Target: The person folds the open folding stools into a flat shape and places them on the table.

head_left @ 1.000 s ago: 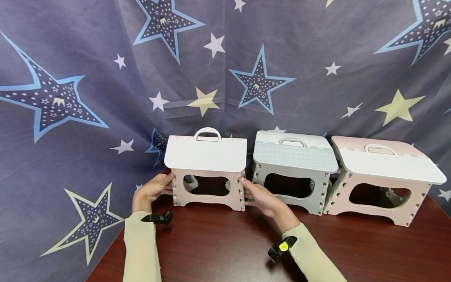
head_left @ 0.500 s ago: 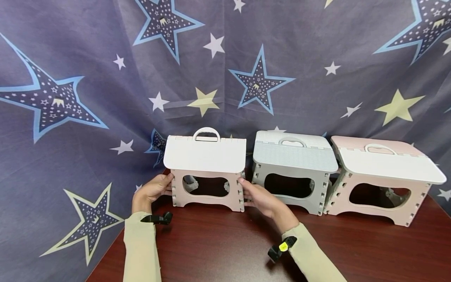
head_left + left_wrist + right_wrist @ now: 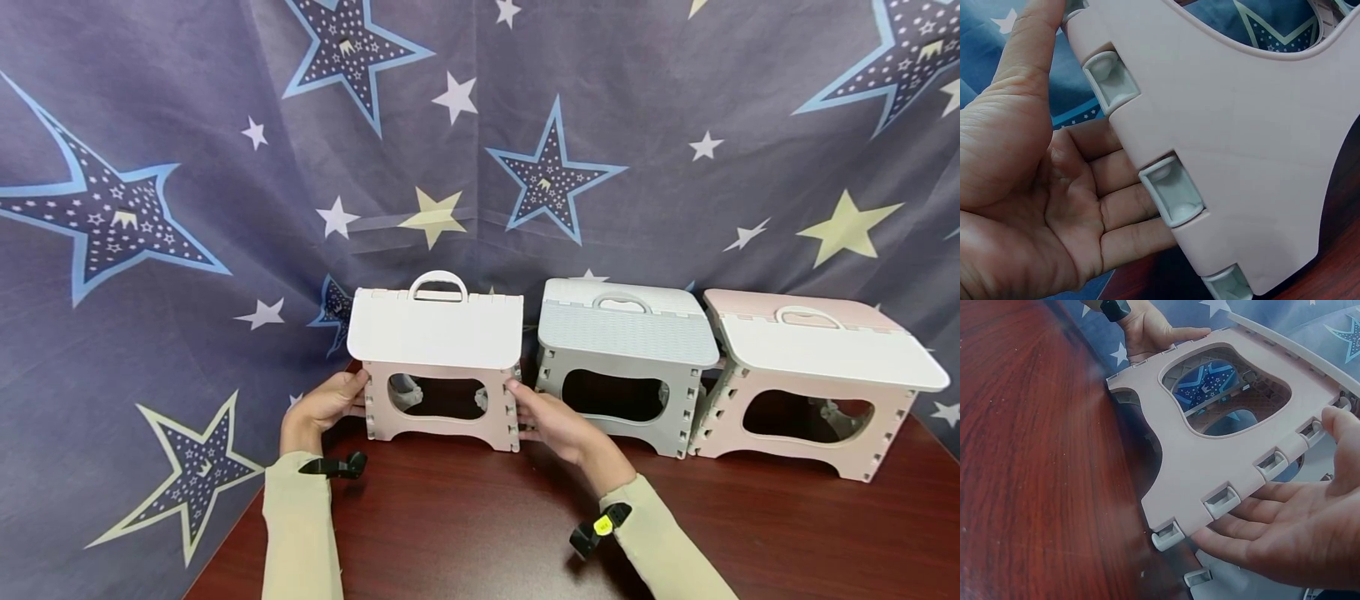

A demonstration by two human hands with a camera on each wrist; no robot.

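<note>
A pink folding step stool (image 3: 450, 433) with a white top and a raised carry handle stands unfolded at the left of the table. On its left side, my left hand (image 3: 327, 402) grips the corner edge, thumb in front and fingers along the side panel. The left wrist view shows these fingers (image 3: 1129, 206) passing behind the pink panel edge with its pale hinge knuckles. My right hand (image 3: 558, 425) holds the opposite corner likewise. In the right wrist view its thumb (image 3: 1338, 422) lies near the top hinge, and the fingertips are hidden behind the side.
Close on the right stands a grey-blue folding stool (image 3: 626, 333), with another pink and white stool (image 3: 825, 350) beyond it. All stand on a dark red wooden table (image 3: 465, 525). A star-patterned curtain (image 3: 637, 225) hangs behind and to the left.
The left pink stool has shifted very slightly to the left, with both hands keeping their hold. The other two stools have not moved.
</note>
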